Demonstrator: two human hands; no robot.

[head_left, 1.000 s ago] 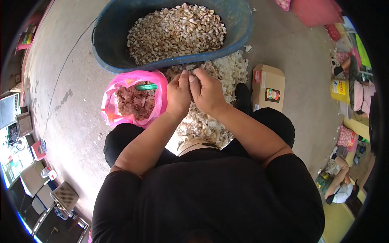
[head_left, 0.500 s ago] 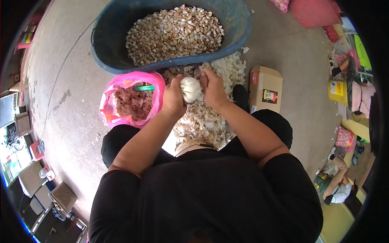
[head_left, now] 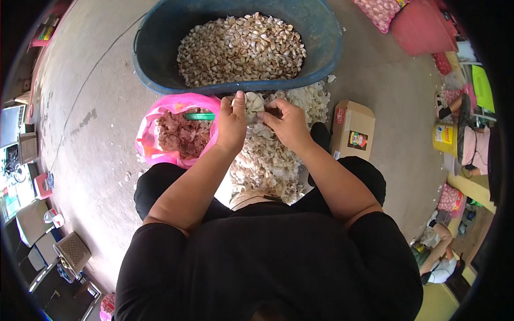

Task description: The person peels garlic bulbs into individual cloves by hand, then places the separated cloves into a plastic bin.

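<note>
A whitish garlic bulb point(head_left: 252, 101) is held up just in front of the tub, over the heap of papery garlic skins point(head_left: 273, 160). My left hand point(head_left: 233, 125) is closed on the bulb's left side, with its thumb pointing up along it. On the lower right, the bent fingers and thumb of my right hand point(head_left: 287, 125) pinch at the bulb's edge. Whether a loose bit of skin lies between those fingertips is too small to tell. Beyond both hands, the dark blue tub point(head_left: 225, 87) holds many loose garlic cloves point(head_left: 243, 48).
Left of my hands, a pink plastic bag point(head_left: 147, 115) holds reddish-brown skins and a green object point(head_left: 199, 116). A cardboard box point(head_left: 352, 128) lies by my right foot. Two people sit at the far right, near a yellow bucket point(head_left: 444, 140) and net sacks point(head_left: 377, 12).
The bulb and both hands have risen slightly toward the tub. The bulb has turned in my left hand, and my right fingers have shifted to its lower right. The camera view has tilted a little.
</note>
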